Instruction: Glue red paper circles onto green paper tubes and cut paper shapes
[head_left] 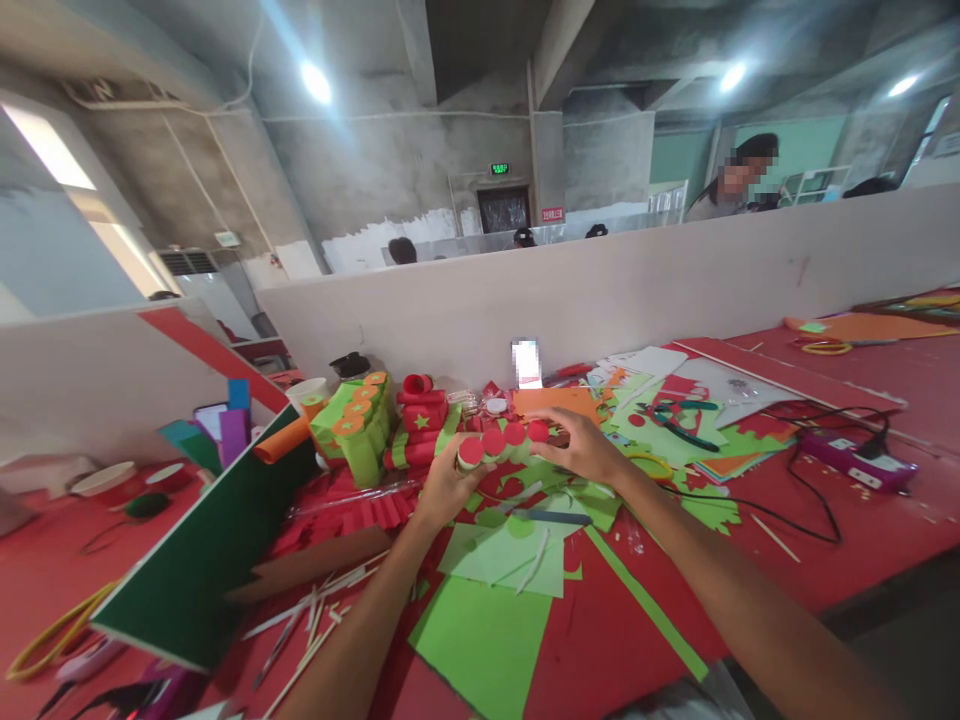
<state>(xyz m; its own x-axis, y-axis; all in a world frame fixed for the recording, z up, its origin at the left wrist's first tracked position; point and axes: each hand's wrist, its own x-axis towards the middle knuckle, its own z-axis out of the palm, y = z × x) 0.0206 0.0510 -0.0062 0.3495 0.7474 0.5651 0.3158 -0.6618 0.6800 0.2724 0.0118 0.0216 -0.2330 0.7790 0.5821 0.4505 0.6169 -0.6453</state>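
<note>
I hold a row of green paper tubes with red round caps (501, 442) between both hands, just above the red table (862, 540). My left hand (444, 482) grips its left end with fingers curled around it. My right hand (581, 445) closes on its right end from above. Under them lie green paper sheets (495, 615), red scraps and a dark pen-like tool (553, 517). Behind stand a stack of red rolls with a green star (421, 420) and a green block of tubes with orange caps (358, 425).
A dark green board (202, 560) leans at the left. Scissors (679, 420) lie on paper at the right. A glue gun with a black cable (855, 455) sits further right. A white partition (637, 290) runs behind. Other people sit beyond it.
</note>
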